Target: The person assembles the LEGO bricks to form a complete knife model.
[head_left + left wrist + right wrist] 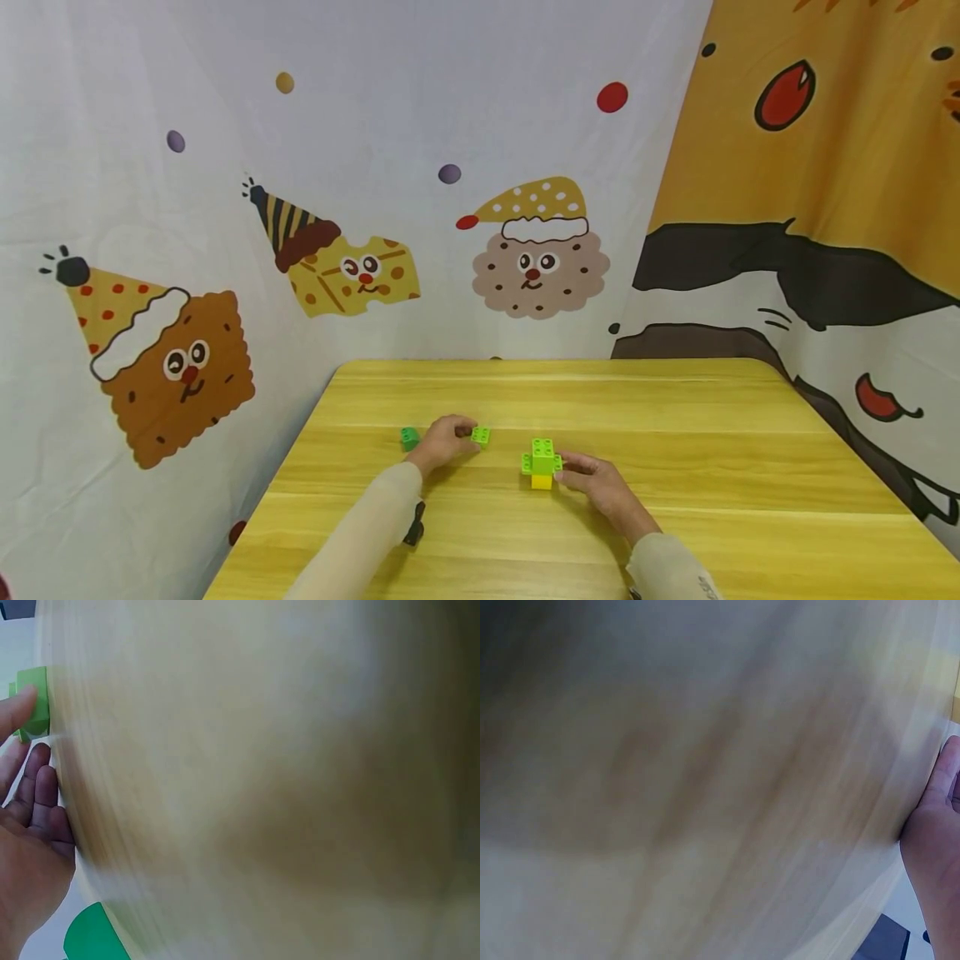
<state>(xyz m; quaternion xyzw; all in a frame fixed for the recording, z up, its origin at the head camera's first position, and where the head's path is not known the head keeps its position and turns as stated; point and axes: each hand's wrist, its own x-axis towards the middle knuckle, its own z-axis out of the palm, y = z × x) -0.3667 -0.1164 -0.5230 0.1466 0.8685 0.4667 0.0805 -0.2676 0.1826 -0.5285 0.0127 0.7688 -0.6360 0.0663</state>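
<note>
My left hand (444,439) has its thumb and index finger at opposite sides of a small light green toy building brick (481,435) on the table; in the left wrist view they pinch this brick (40,701). Close behind that wrist lies a dark green brick (409,437), partly seen as a rounded piece (96,934) in the left wrist view. Farther right stands a brick figure (542,458), light green above a yellow base brick. My right hand (603,490) holds its right side between thumb and index finger. Its fingertips are mostly out of the right wrist view.
The wood-grain table (675,417) reaches back to a white curtain (375,100) printed with cartoon food, yellow and dark at the right. A black object (415,525) is at the left sleeve's cuff.
</note>
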